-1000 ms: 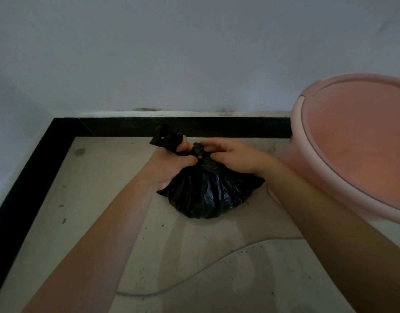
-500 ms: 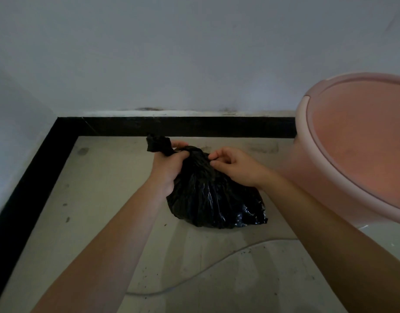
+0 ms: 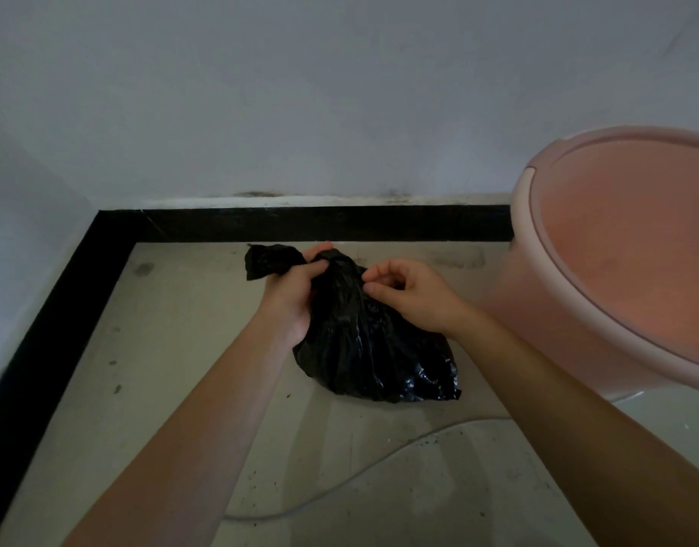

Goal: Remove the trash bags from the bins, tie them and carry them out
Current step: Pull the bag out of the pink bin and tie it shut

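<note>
A black trash bag (image 3: 371, 349) lies on the floor near the corner of the room, its gathered neck pointing up and to the left. My left hand (image 3: 292, 294) grips that neck, and the loose end of the bag sticks out to the left of my fist. My right hand (image 3: 411, 294) hovers just right of the neck with its fingers loosely curled; it holds nothing, and its fingertips sit close to the plastic. A pink bin (image 3: 576, 270) stands to the right of the bag, its inside bare.
A black skirting band (image 3: 320, 225) runs along the white walls behind and to the left. The grey floor (image 3: 174, 369) is speckled with dirt, and a thin curved line crosses it in front of the bag.
My right hand has let go of the bag's top and drawn slightly right. The left hand keeps its grip on the neck, and the bag has leaned and shifted a little to the right.
</note>
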`<state>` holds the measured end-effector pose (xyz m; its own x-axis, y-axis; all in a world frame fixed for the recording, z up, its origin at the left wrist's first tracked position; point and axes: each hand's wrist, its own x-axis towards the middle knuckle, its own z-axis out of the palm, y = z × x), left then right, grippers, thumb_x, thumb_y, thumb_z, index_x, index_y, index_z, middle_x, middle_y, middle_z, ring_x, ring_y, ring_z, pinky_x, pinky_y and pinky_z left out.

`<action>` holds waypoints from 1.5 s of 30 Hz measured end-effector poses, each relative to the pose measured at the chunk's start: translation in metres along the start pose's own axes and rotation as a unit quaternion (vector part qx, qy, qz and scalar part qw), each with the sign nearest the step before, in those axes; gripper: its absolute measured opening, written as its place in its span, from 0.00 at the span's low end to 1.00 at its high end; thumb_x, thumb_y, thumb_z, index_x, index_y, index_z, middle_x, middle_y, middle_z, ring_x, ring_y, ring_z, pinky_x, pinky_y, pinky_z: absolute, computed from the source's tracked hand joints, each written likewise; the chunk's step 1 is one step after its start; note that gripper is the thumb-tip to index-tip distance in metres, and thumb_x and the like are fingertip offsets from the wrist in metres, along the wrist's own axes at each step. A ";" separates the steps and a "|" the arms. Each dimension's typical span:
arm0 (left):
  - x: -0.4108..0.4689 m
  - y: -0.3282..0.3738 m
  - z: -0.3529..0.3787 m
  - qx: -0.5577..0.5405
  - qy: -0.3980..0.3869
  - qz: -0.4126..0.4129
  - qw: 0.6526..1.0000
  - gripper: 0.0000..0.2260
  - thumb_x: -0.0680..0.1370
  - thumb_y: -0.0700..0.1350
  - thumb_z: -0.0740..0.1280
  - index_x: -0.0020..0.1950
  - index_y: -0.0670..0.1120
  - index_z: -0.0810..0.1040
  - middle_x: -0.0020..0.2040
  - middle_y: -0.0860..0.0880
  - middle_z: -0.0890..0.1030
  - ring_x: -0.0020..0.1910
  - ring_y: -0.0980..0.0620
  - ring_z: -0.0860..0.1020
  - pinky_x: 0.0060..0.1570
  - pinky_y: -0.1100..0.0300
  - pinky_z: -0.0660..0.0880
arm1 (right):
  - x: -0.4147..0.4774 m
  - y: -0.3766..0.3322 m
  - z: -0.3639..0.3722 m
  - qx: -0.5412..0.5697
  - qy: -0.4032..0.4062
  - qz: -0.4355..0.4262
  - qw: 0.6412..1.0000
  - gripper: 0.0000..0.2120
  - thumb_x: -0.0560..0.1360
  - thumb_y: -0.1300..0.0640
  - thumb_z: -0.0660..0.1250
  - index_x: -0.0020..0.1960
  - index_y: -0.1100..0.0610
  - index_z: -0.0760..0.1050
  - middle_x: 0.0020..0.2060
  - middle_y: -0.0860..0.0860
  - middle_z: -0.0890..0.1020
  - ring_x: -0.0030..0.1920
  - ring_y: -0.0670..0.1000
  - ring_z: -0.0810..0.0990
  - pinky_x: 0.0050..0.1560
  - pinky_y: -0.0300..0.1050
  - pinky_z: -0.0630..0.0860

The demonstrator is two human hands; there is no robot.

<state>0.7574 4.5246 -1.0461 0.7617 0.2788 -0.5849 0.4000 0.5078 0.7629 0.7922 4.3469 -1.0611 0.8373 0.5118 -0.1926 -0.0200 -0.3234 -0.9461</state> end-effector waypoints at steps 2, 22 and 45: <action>-0.002 -0.001 0.000 -0.025 0.003 -0.002 1.000 0.11 0.77 0.40 0.71 0.60 0.40 0.82 0.52 0.40 0.86 0.52 0.42 0.85 0.52 0.49 0.82 | -0.002 0.000 0.001 -0.002 -0.003 0.002 1.000 0.06 0.76 0.61 0.71 0.52 0.55 0.80 0.40 0.46 0.81 0.42 0.41 0.79 0.48 0.29 0.75; 0.007 -0.017 -0.012 0.140 -0.057 0.156 0.976 0.13 0.74 0.33 0.72 0.35 0.49 0.81 0.49 0.46 0.84 0.55 0.45 0.83 0.62 0.48 0.77 | 0.000 0.003 0.001 0.023 0.016 0.027 0.999 0.15 0.82 0.54 0.62 0.68 0.55 0.72 0.33 0.51 0.85 0.33 0.41 0.82 0.39 0.35 0.77; -0.003 -0.006 -0.042 0.214 -0.013 0.143 0.966 0.11 0.69 0.33 0.77 0.34 0.44 0.78 0.39 0.49 0.81 0.46 0.52 0.82 0.55 0.57 0.77 | -0.008 0.028 -0.018 -0.544 0.127 -0.125 0.820 0.05 0.78 0.60 0.62 0.51 0.56 0.75 0.46 0.55 0.80 0.48 0.59 0.77 0.46 0.52 0.68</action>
<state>0.7317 4.5553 -1.0606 0.8828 0.3335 -0.3309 0.3417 0.0277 0.9394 0.7949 4.3190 -1.0812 0.8301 0.5332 0.1631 0.5537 -0.8228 -0.1281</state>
